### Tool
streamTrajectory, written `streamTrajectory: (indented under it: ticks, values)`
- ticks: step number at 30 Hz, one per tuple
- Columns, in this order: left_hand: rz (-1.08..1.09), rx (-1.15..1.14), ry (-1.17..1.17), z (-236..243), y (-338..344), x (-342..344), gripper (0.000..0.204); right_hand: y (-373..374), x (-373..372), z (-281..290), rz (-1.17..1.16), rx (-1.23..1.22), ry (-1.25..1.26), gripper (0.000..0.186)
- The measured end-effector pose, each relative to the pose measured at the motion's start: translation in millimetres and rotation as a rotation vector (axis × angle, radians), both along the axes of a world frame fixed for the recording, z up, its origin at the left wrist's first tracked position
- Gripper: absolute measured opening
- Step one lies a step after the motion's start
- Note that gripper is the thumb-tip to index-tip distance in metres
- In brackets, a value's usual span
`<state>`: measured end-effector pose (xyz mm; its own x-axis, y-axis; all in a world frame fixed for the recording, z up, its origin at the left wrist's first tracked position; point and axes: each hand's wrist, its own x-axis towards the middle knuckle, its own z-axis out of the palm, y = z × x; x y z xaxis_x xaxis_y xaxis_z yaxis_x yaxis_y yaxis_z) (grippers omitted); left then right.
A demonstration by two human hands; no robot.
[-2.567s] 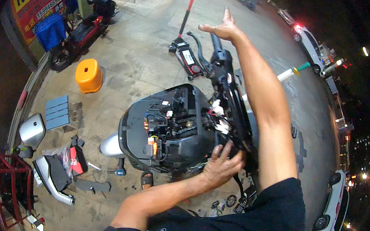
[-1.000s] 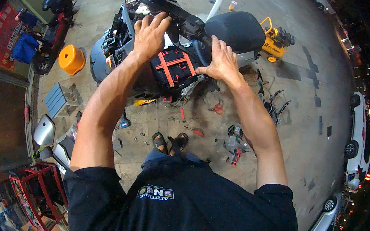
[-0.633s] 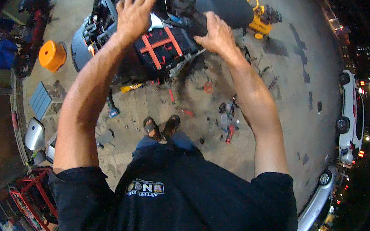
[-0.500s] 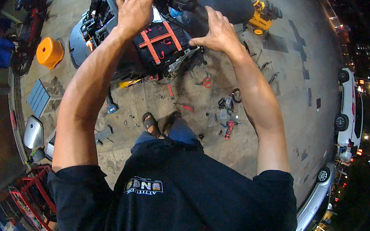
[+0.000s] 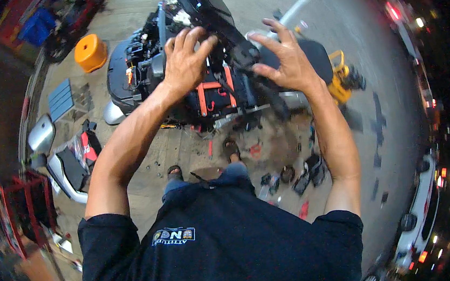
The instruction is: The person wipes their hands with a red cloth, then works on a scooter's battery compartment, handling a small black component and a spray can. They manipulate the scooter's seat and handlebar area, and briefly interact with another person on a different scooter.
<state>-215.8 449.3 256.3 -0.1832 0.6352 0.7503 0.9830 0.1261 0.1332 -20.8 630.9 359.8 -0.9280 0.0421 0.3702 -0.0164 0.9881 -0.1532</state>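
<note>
A partly stripped scooter or motorcycle, its dark body (image 5: 121,77) and inner parts exposed, stands in front of me. Over it, both hands hover at either side of a long black moulded part (image 5: 209,9), tilted and blurred. My left hand (image 5: 185,63) has its fingers bent and apart, the thumb close to that part; I cannot tell whether it touches. My right hand (image 5: 288,61) is spread, with nothing visible in it, between the black part and the dark seat (image 5: 317,61). Below them lies a black box with orange straps (image 5: 209,90).
An orange stool (image 5: 90,52) and blue-grey slatted panel (image 5: 61,99) stand left, above removed body panels (image 5: 68,169) and a red rack (image 5: 21,214). Loose tools and parts (image 5: 307,173) litter the ground near my feet. A yellow machine (image 5: 343,80) stands right; a pale pole (image 5: 304,5) slants beyond.
My view has shifted and my feet have stepped apart. Both hands are closer together. The black part now rises between them, where my left hand reached over its far side before.
</note>
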Motion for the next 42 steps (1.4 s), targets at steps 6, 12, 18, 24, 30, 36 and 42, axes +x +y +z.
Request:
streamTrajectory:
  ticks: [6,12,18,24,30,36,42]
  values:
    - [0.117,0.036,-0.09,-0.4,-5.3,21.0,0.054,18.8,-87.0,13.9,0.487,0.223,-0.043,0.065]
    - [0.238,-0.008,-0.128,-0.8,-8.2,37.1,0.06,11.2,-106.6,27.3,0.522,0.316,-0.242,0.07]
    - [0.423,0.136,-0.305,23.5,-23.7,76.1,0.054,22.2,-111.1,21.2,0.671,0.326,-0.084,0.063]
    - [0.719,0.126,-0.712,42.1,36.7,232.8,0.096,25.9,-118.3,9.8,0.68,0.319,-0.085,0.037]
    - [0.867,-0.214,-0.728,27.5,85.8,249.0,0.111,26.4,-118.4,12.5,0.699,0.322,-0.024,0.035]
    - [0.988,-0.256,-0.761,55.9,39.9,240.2,0.119,11.9,-139.6,27.2,0.751,0.429,-0.03,0.045]
    - [1.204,-0.393,-0.638,87.8,-22.1,203.1,0.108,-5.7,-179.0,33.6,0.766,0.429,-0.02,0.045]
